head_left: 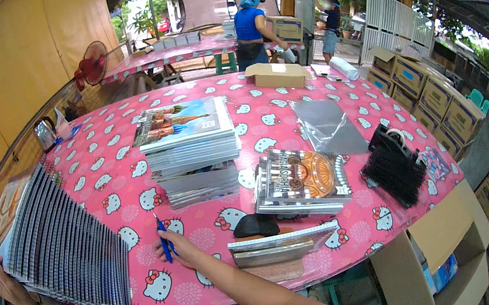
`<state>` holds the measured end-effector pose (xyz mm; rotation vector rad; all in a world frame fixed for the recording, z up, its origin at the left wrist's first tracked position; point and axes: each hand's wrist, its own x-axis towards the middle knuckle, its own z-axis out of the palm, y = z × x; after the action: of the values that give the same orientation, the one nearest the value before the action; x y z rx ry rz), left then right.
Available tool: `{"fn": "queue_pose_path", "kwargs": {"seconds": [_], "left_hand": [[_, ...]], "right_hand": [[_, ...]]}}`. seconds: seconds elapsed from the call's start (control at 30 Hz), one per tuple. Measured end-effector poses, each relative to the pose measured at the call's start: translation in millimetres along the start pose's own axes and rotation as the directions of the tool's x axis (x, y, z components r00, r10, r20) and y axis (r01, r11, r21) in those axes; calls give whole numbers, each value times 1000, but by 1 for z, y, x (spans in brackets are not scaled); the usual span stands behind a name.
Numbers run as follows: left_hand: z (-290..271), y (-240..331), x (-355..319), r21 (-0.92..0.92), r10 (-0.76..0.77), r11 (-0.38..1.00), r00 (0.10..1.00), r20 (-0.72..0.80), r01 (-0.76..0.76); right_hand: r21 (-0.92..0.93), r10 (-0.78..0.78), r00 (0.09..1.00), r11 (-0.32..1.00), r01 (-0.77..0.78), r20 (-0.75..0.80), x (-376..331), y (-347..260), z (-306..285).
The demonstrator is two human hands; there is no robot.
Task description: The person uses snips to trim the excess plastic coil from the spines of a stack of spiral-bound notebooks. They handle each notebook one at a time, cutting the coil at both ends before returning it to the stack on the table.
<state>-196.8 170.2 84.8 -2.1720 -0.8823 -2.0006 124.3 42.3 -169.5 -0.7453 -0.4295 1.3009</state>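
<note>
At the lower left, my left hand (3,280) grips the near left end of a long slanting row of black spiral-bound books (67,246). The books lean against one another with their coil edges upward, and the end one shows a tan and white cover. My right hand (179,250) is closed around small blue-handled pliers (165,241), their tip pointing away from me, low over the pink table. Between the hands and the far side stands a tall stack of books (189,137) with a colourful domed building on top. Right of it is a shorter book stack (303,185).
Near the front edge are a black rounded object (256,226) and upright block-like pieces (276,255). Plastic sheets (329,128), black coils (393,174) and an open carton (441,250) lie rightward. A co-worker (252,31) stands beyond the patterned table (183,284).
</note>
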Motion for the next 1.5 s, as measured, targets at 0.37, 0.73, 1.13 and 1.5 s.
{"fn": "queue_pose_path", "kwargs": {"seconds": [0.37, 0.73, 1.13, 1.5], "left_hand": [[8, -13, -9, -87, -96, 992, 988, -124, 86], [5, -6, -9, 2, -8, 1000, 999, -47, 8], [5, -17, -9, -11, 18, 1000, 996, -89, -19], [7, 11, -9, -46, 5, 999, 998, -68, -8]], "right_hand": [[56, 6, 999, 998, -4, -44, 4, 4, -4], [-13, -43, 999, 999, 43, -16, 0, 2, 1], [-45, -53, 997, 997, 55, 49, -2, 0, 0], [-52, -34, 998, 998, 37, 52, 0, 3, -3]]}}
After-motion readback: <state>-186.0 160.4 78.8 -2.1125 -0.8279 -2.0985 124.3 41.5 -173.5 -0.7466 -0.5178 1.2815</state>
